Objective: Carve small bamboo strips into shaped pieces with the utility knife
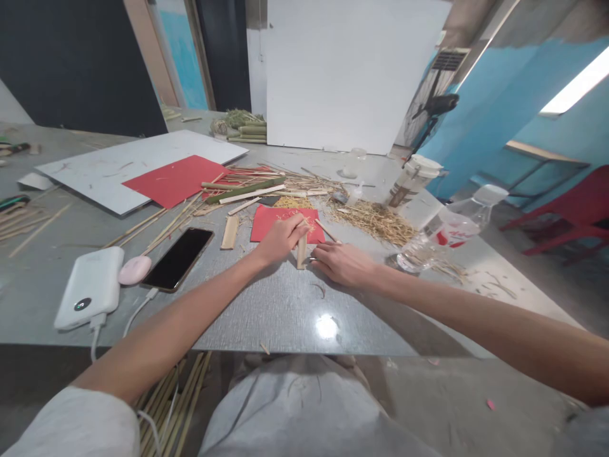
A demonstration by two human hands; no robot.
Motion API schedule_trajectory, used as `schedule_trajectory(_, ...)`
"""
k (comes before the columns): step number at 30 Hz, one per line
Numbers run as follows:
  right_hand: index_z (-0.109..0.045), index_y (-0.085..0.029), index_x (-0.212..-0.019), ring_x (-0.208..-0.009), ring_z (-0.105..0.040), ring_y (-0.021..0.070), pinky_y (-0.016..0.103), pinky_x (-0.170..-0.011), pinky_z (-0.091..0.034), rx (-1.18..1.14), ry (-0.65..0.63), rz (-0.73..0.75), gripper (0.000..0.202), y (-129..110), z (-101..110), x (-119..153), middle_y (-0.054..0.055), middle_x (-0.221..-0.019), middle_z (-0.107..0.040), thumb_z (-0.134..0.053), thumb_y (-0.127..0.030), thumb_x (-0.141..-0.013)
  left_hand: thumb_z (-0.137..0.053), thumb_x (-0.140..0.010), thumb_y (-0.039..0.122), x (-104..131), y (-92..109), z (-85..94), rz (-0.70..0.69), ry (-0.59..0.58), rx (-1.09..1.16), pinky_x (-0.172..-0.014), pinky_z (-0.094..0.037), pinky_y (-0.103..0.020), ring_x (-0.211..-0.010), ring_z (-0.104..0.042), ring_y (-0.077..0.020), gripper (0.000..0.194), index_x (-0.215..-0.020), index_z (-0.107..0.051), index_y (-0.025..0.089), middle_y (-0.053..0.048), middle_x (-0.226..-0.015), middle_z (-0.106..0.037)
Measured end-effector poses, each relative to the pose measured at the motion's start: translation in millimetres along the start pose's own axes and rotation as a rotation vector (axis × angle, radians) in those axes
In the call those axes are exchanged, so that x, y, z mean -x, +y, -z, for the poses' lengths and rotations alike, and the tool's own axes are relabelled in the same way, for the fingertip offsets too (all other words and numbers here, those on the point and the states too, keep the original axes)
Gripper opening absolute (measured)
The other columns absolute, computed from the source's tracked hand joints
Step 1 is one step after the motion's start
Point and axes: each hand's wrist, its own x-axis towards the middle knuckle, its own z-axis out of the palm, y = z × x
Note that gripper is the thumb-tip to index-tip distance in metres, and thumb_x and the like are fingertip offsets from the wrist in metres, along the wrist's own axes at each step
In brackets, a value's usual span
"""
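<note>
My left hand is closed on the upper part of a flat pale wooden strip, which stretches from the red paper down onto the grey table. Just right of the strip's lower end, my right hand has its fingers curled round a thin tool with a metal tip, pointing at the strip. Fine pale shavings lie on the red paper. Beside the paper on the left rests a short wooden piece; a thin stick lies above my right hand.
A phone, pink case and white power bank with cables lie left. Behind are split sticks and a red sheet. Right are straw, a water bottle and a lidded cup.
</note>
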Motion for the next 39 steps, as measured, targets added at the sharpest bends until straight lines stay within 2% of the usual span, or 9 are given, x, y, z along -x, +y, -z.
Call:
schedule_trajectory(7,-0.071,-0.016,-0.105,-0.089,-0.073,0.0227,0.033,-0.072,-0.038,0.01,-0.019,-0.08,0.042,-7,2,-9,0.012,-0.104,-0.078,-0.043,-0.045,-0.116,-0.041,-0.11,0.031,0,-5,-26.3,0.126,0.224,-0.028,-0.068,-0.038,-0.031,-0.07,-0.05,-0.0163,0.033,-0.079,-0.032,0.025,0.004,-0.072,-0.046)
schedule_trajectory(11,-0.074,-0.014,-0.107,-0.091,-0.074,0.0262,0.034,-0.072,-0.041,0.035,0.0,-0.175,0.051,-21,-2,-13,0.015,-0.104,-0.079,-0.034,-0.044,-0.118,-0.049,-0.11,0.038,0,-6,-30.8,0.156,0.26,-0.062,-0.067,-0.037,-0.031,-0.066,-0.049,-0.0162,0.036,-0.08,-0.034,0.025,0.005,-0.068,-0.043)
schedule_trajectory(14,-0.074,-0.014,-0.111,-0.099,-0.075,0.0275,0.034,-0.075,-0.043,0.036,0.004,-0.183,0.051,-25,-4,-13,0.016,-0.108,-0.079,-0.034,-0.044,-0.118,-0.046,-0.111,0.039,-1,-11,-31.5,0.181,0.277,-0.104,-0.067,-0.037,-0.032,-0.067,-0.052,-0.0167,0.035,-0.081,-0.036,0.025,0.004,-0.069,-0.048)
schedule_trajectory(21,-0.075,-0.016,-0.113,-0.101,-0.074,0.0261,0.032,-0.071,-0.041,0.03,0.006,-0.166,0.048,-18,-5,-22,0.014,-0.11,-0.079,-0.038,-0.047,-0.117,-0.038,-0.11,0.032,-25,-25,-35.6,0.219,0.256,-0.265,-0.06,-0.038,-0.031,-0.062,-0.055,-0.0176,0.038,-0.072,-0.042,0.024,0.0,-0.065,-0.056)
schedule_trajectory(24,-0.076,-0.017,-0.11,-0.095,-0.074,0.0248,0.032,-0.068,-0.04,0.028,0.001,-0.155,0.049,-15,-4,-28,0.012,-0.106,-0.08,-0.04,-0.049,-0.116,-0.053,-0.104,0.04,-39,-28,-32.0,0.192,0.197,-0.387,-0.06,-0.037,-0.033,-0.06,-0.053,-0.0193,0.046,-0.062,-0.045,0.023,-0.002,-0.059,-0.055)
schedule_trajectory(27,-0.077,-0.017,-0.107,-0.088,-0.073,0.024,0.033,-0.066,-0.038,0.02,-0.007,-0.134,0.052,-13,-3,-31,0.012,-0.103,-0.079,-0.04,-0.051,-0.116,-0.065,-0.095,0.038,-45,-31,-27.2,0.153,0.13,-0.516,-0.064,-0.041,-0.035,-0.068,-0.059,-0.0242,0.04,-0.06,-0.056,0.021,-0.006,-0.06,-0.059)
schedule_trajectory(33,-0.078,-0.019,-0.104,-0.086,-0.073,0.024,0.032,-0.065,-0.036,0.004,-0.015,-0.104,0.055,-10,-3,-31,0.01,-0.1,-0.079,-0.037,-0.054,-0.116,-0.058,-0.098,0.024,-41,-30,-22.5,0.094,0.071,-0.687,-0.082,-0.05,-0.044,-0.1,-0.068,-0.0359,0.024,-0.084,-0.076,0.016,-0.017,-0.09,-0.074)
schedule_trajectory(36,-0.078,-0.019,-0.104,-0.087,-0.073,0.0247,0.033,-0.067,-0.038,0.007,-0.012,-0.11,0.056,-10,-5,-31,0.01,-0.099,-0.079,-0.036,-0.054,-0.116,-0.049,-0.105,0.024,-43,-28,-25.2,0.071,0.076,-0.72,-0.095,-0.049,-0.051,-0.118,-0.062,-0.0403,0.03,-0.11,-0.076,0.012,-0.024,-0.119,-0.073)
schedule_trajectory(39,-0.077,-0.017,-0.104,-0.091,-0.073,0.0265,0.035,-0.068,-0.04,0.011,-0.008,-0.124,0.056,-12,-7,-31,0.011,-0.101,-0.079,-0.036,-0.052,-0.117,-0.044,-0.11,0.029,-46,-32,-31.4,0.057,0.05,-0.72,-0.103,-0.047,-0.053,-0.124,-0.06,-0.0392,0.035,-0.123,-0.072,0.011,-0.025,-0.132,-0.069)
